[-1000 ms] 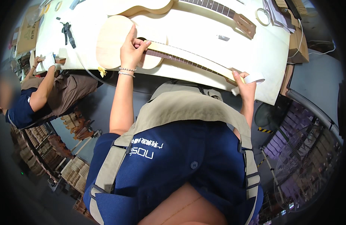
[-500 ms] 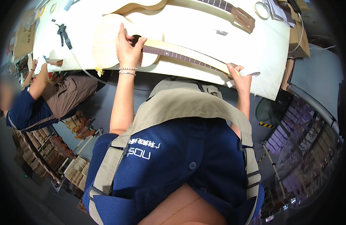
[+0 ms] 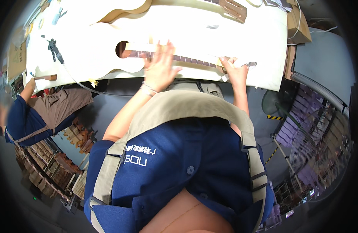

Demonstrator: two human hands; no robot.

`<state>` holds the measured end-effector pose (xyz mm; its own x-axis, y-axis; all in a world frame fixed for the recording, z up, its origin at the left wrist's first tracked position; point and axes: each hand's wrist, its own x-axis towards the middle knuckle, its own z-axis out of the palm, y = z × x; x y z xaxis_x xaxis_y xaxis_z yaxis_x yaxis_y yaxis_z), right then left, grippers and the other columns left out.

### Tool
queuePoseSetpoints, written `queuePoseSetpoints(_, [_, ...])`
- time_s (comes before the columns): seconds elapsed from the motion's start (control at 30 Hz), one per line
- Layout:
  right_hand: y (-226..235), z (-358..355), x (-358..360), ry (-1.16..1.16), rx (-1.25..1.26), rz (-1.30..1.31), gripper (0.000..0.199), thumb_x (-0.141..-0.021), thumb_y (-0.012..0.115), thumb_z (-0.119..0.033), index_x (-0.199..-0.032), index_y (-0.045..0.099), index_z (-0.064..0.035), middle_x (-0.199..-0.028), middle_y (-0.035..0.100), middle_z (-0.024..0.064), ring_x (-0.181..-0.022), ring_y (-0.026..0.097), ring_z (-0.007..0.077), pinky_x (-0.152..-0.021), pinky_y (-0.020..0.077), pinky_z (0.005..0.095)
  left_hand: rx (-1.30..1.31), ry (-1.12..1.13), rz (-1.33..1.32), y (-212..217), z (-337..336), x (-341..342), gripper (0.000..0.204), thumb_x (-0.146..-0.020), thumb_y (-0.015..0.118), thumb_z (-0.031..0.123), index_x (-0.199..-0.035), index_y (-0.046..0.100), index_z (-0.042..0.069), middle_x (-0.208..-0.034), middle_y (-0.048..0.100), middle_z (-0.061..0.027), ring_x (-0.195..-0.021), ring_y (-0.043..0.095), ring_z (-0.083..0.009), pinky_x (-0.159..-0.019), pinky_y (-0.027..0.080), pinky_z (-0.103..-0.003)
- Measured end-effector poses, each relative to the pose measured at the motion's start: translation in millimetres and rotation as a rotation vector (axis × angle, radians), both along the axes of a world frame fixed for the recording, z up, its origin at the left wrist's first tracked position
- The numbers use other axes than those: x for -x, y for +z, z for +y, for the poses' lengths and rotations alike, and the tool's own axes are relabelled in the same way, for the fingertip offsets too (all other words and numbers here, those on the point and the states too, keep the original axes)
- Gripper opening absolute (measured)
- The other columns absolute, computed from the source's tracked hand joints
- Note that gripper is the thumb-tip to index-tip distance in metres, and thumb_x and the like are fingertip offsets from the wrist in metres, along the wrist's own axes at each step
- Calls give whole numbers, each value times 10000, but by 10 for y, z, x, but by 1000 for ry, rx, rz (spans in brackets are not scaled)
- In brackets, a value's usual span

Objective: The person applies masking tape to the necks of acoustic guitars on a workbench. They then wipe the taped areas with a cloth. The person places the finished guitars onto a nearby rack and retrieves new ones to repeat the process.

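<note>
An unfinished pale wooden guitar (image 3: 89,54) lies flat on the white workbench (image 3: 264,46), its dark fretboard (image 3: 190,60) running to the right from the soundhole. My left hand (image 3: 159,68) rests flat on the middle of the fretboard with its fingers spread, a bracelet on the wrist. At the far end of the neck, my right hand (image 3: 235,72) grips the neck, next to a small pale object (image 3: 250,64) that I cannot identify. A second unfinished guitar (image 3: 225,6) lies further back on the bench.
A black hand tool with a cable (image 3: 54,48) lies on the bench's left part. A co-worker in a blue shirt and brown apron (image 3: 35,112) is at the left. Cardboard boxes (image 3: 297,19) sit at the right edge, a floor fan (image 3: 314,155) lower right, racks of wooden parts (image 3: 51,163) lower left.
My left hand has slid from the soundhole rightward along the fretboard and opened flat. My right hand has stayed at the neck's end.
</note>
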<state>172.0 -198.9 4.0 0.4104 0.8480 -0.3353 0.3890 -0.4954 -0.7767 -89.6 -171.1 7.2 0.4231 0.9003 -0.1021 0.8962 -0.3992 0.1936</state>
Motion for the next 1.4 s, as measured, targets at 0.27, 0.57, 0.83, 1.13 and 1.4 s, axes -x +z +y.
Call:
queuePoseSetpoints(0.27, [-121,45,-9,45,-116,-121,338,-691,748,-326,-563,565,-72,-590,601,22,-689,556,221,-828,345,371,-220,-334,-152,-128,1326,-925,189,-809,557,144,-971,616,66,-906,623,-67,-814,600,-258,-757,504,-357])
queuePoseSetpoints(0.57, [-149,214,-63,83,-135,-55,363,-721,709,-376,-556,562,-89,-584,605,0,-680,568,211,-865,317,386,-156,-708,175,-240,1668,-905,120,-715,588,101,-807,596,25,-836,593,-88,-778,612,-228,-672,528,-333])
queuePoseSetpoints(0.83, [-186,257,-93,100,-210,-99,344,-703,741,-353,-584,575,-76,-615,600,29,-712,538,219,-788,363,359,-226,-478,251,-350,1647,-1030,116,-770,580,159,-764,604,47,-803,613,-87,-743,623,-228,-668,521,-333])
queuePoseSetpoints(1.13, [-183,237,-109,127,-158,-134,362,-723,713,-396,-607,575,-82,-605,585,30,-738,556,236,-895,315,389,289,304,-1015,399,814,62,592,-789,690,79,-1318,426,50,-629,586,9,-571,532,-36,-565,452,-189])
queuePoseSetpoints(1.4, [-161,246,-118,142,-132,-154,372,-725,707,-419,-614,584,-85,-593,585,43,-714,558,250,-880,325,389,456,404,-966,98,195,82,504,-795,662,44,-1275,514,89,-622,514,33,-564,464,-27,-566,439,-190])
